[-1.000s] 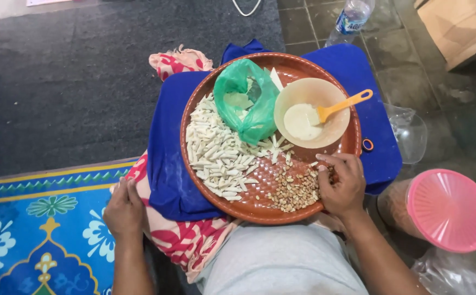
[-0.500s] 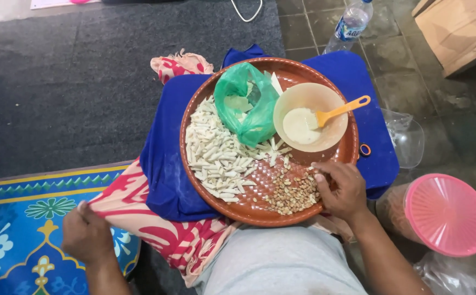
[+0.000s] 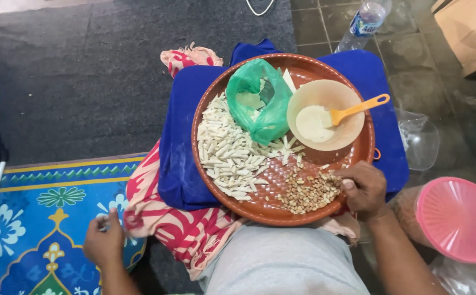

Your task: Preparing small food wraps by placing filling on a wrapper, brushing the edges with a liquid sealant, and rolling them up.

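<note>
Over peanuts (image 3: 309,194), right hand (image 3: 364,189) curled, left hand (image 3: 104,243) on rug (image 3: 30,218)

grey carpet (image 3: 85,82), tiled floor (image 3: 412,60)

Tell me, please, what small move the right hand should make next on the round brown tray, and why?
Probably pinch up one nut: the right hand rests at the edge of the pile of brown peanuts on the round brown tray, fingertips touching it, while the left hand is away on the blue patterned mat.
</note>
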